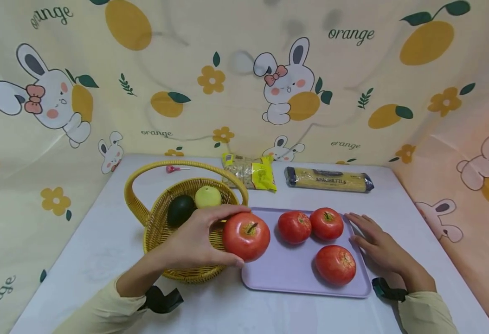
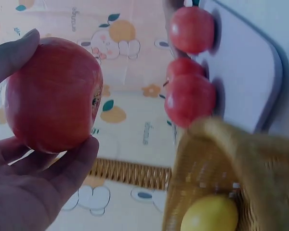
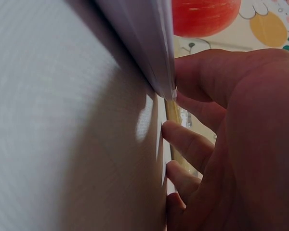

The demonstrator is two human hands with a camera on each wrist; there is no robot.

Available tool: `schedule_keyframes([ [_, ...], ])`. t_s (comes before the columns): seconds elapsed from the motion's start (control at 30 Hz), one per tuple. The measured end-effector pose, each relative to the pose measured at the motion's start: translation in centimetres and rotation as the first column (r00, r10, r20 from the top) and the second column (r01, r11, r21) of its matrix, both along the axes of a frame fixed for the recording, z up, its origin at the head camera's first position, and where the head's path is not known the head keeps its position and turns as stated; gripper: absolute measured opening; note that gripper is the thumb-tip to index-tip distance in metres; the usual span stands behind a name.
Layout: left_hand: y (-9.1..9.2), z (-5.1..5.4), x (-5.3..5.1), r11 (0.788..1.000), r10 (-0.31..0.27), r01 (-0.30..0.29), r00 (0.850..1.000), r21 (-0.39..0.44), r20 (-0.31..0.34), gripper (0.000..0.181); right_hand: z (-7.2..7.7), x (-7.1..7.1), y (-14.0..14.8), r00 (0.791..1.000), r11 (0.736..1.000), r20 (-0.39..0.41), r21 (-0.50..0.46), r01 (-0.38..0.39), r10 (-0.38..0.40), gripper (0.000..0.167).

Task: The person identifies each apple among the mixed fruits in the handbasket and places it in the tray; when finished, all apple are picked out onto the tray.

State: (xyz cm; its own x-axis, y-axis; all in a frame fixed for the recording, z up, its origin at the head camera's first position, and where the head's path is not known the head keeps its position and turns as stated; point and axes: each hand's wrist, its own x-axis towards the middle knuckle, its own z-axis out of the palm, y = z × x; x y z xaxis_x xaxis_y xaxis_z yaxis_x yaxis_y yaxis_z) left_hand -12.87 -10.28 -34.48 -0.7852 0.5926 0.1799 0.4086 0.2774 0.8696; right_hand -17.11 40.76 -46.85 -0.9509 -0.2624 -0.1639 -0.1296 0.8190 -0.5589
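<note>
My left hand [image 1: 194, 239] grips a large red apple [image 1: 246, 237] between thumb and fingers, raised between the wicker basket [image 1: 150, 239] and the lilac tray [image 1: 279, 280]. In the left wrist view the apple [image 2: 53, 96] fills the space between thumb and fingers. Inside the basket lie a dark green, avocado-like fruit [image 1: 181, 209] and a round yellow-green fruit [image 1: 208, 197]. Three red apples [image 1: 335, 265] sit on the tray. My right hand [image 1: 380, 248] touches the tray's right edge, its fingers loosely extended; the right wrist view shows the thumb against the rim [image 3: 166, 57].
Behind the tray lie a spaghetti pack [image 1: 330, 180] and a yellow-and-clear food bag [image 1: 250, 171]. A small pink-headed item [image 1: 175, 169] is behind the basket, whose tall handle [image 1: 186, 163] arches over it. A printed cloth [image 1: 228, 83] walls the table's back and sides.
</note>
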Motion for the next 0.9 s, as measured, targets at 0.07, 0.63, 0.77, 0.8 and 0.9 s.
schedule_keyframes([
  [0.07, 0.7, -0.2, 0.1, 1.000, -0.017, 0.017, 1.000, 0.002, 0.005, 0.088, 0.0, 0.0, 0.0, 1.000, 1.000, -0.006, -0.005, -0.005, 0.005, 0.077],
  [0.63, 7.3, -0.4, 0.0, 0.975, -0.173, 0.164, 0.984, 0.153, 0.049, 0.085, 0.2, -0.2, -0.1, 1.000, 1.000, 0.003, -0.024, -0.001, 0.001, 0.076],
  [0.77, 8.4, -0.8, 0.1, 0.971, -0.177, 0.166, 0.983, 0.172, 0.049, 0.086, 0.2, -0.2, -0.1, 1.000, 1.000, 0.002, -0.020, 0.000, 0.000, 0.075],
  [0.8, 8.6, -0.9, 0.2, 0.972, -0.172, 0.161, 0.984, 0.168, 0.050, 0.086, 0.1, -0.2, -0.1, 1.000, 1.000, 0.003, -0.020, 0.001, -0.001, 0.075],
  [0.9, 9.2, -1.5, 0.3, 0.976, -0.163, 0.153, 0.985, 0.153, 0.056, 0.087, 0.1, -0.1, -0.1, 1.000, 1.000, 0.005, -0.021, 0.005, -0.005, 0.075],
])
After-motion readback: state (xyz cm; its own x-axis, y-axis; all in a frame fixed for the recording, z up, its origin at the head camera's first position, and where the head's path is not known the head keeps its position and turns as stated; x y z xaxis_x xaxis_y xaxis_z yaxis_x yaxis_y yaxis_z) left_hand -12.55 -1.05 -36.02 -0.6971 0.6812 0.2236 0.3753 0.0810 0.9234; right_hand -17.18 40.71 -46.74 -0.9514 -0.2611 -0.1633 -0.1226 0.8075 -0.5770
